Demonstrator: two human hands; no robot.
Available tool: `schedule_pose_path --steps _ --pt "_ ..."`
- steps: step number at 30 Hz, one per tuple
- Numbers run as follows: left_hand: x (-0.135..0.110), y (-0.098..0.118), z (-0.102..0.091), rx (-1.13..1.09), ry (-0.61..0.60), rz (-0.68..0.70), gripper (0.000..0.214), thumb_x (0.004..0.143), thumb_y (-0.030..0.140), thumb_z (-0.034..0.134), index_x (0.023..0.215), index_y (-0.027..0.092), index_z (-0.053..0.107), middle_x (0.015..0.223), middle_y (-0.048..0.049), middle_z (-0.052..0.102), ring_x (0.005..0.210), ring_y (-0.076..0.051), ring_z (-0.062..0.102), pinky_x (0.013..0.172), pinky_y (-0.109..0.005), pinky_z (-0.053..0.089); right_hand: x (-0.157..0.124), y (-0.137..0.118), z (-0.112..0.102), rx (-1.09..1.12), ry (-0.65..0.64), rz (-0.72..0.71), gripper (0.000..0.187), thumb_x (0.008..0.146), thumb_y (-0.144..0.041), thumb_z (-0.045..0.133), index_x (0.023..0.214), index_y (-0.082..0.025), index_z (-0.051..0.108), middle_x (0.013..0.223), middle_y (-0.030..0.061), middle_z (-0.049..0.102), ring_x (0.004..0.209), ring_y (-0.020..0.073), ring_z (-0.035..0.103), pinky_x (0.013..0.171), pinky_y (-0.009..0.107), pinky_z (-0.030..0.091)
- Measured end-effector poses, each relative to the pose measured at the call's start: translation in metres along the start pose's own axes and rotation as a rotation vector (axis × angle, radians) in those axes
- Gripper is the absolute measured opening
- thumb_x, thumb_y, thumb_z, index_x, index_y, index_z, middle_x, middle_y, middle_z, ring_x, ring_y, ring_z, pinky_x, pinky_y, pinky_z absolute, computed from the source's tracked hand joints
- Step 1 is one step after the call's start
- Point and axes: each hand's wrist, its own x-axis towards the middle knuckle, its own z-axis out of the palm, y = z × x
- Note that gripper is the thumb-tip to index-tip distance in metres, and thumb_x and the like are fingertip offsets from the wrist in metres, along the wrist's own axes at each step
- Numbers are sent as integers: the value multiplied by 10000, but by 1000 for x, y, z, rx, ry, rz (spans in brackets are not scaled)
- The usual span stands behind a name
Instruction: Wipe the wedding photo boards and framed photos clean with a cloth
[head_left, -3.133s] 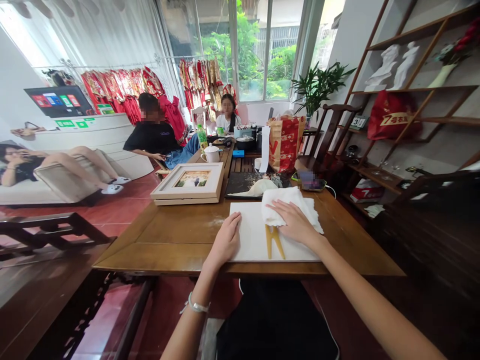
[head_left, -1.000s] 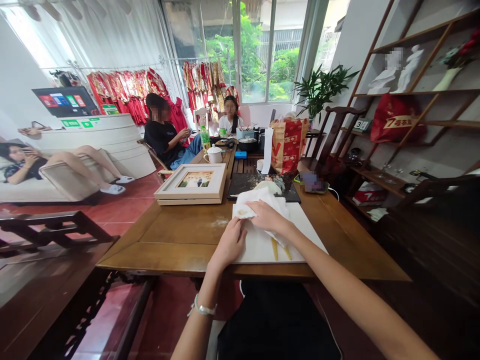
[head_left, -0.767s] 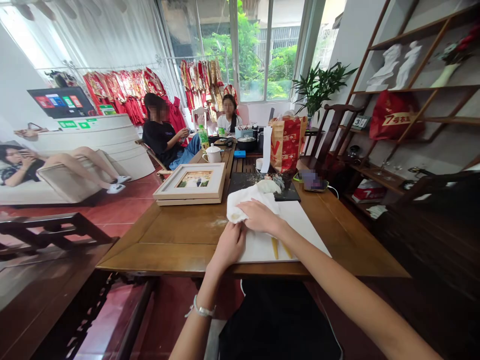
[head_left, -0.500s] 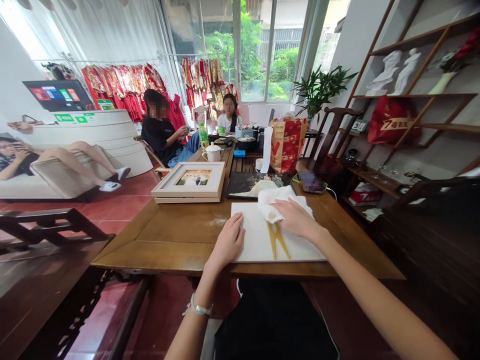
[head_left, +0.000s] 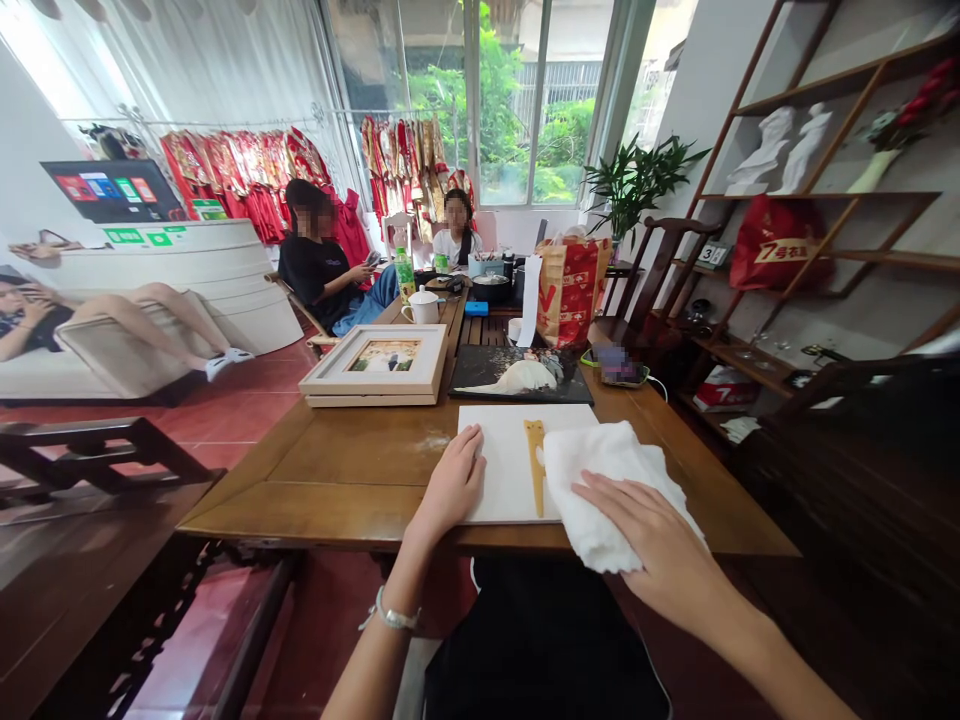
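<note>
A white board (head_left: pixel 495 470) lies flat on the wooden table near its front edge. My left hand (head_left: pixel 455 480) rests on the board's left edge, its fingers stretched out. My right hand (head_left: pixel 652 545) is closed on a white cloth (head_left: pixel 611 470), which covers the board's right part and hangs past its front edge. On the board is a tan shape (head_left: pixel 535 465) with a notched top and a long tapering leg. Its right side is hidden under the cloth; I cannot tell whether it is painted or a separate piece.
Behind the board lies a black panel (head_left: pixel 577 380) with a white raised shape. A framed picture (head_left: pixel 375 365) is at left, a phone (head_left: pixel 622 367) at right. Further back stand a lidded mug (head_left: pixel 424 306) and a red-and-tan bag (head_left: pixel 574 290). Other people sit beyond.
My right hand has drawn the cloth toward me and to the right, uncovering the top of the tan shape and covering its right leg. My left hand stays on the board's edge.
</note>
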Motion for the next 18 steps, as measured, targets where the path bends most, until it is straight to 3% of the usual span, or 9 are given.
schedule_pose_path --steps 4,8,12,15,18 --pt "0 -3 -1 -7 5 25 390 873 203 414 1249 157 502 1387 -115 456 1318 -230 378 1100 -434 315 15 27 -2 16 0 10 712 629 -109 475 1332 -221 449 1412 76 421 1297 253 348 1024 454 331" --pt "0 -5 -2 -6 -3 30 399 871 199 414 1259 160 495 1390 -114 454 1321 -227 373 1100 -436 315 61 59 3 -20 -46 86 736 641 -104 475 1364 -227 405 1488 87 282 1360 251 225 1046 492 266" --pt "0 -4 -3 -5 -19 23 398 874 208 410 1260 159 493 1397 -117 445 1323 -228 369 1101 -440 310 101 68 10 -55 -68 112 741 661 -80 449 1388 -198 362 1475 88 311 1364 236 217 1086 517 152" --pt "1 -2 -3 -3 -30 10 398 872 209 408 1254 142 496 1396 -128 443 1326 -231 365 1107 -438 300 105 62 11 -47 -87 77 780 627 -48 436 1389 -193 359 1469 73 326 1365 230 213 1095 523 121" --pt "1 -1 -3 -3 -27 -10 401 868 205 402 1249 121 499 1387 -141 449 1326 -234 365 1112 -437 291 81 48 8 2 -101 -1 851 568 -25 423 1395 -208 349 1475 48 315 1365 213 219 1106 493 137"
